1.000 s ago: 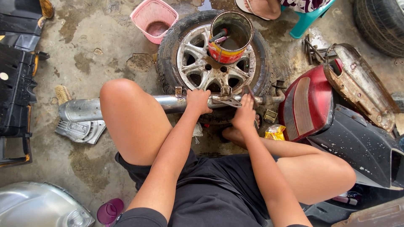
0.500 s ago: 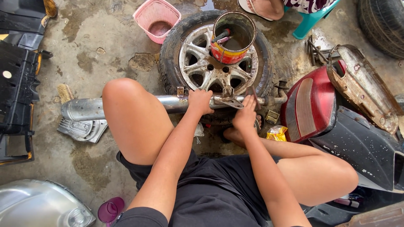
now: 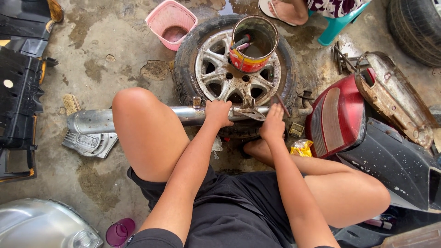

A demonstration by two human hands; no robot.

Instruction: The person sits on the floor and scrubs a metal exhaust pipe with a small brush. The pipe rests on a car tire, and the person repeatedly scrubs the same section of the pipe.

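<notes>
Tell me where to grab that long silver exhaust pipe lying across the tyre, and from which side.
Grip the exhaust pipe on its slim straight tube near the left hand, coming from above. It lies level across the tyre, so fingers can likely wrap round there. The fat end at the left looks too wide, and the bracket by the right hand has edges.

Single head camera, looking steeply down, close above lap, wheel (image 3: 236,76) on concrete floor (image 3: 105,55).

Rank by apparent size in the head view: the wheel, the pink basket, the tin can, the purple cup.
1. Wheel, clearly largest.
2. Pink basket and tin can: look alike, unranked.
3. Purple cup, smallest.
</notes>
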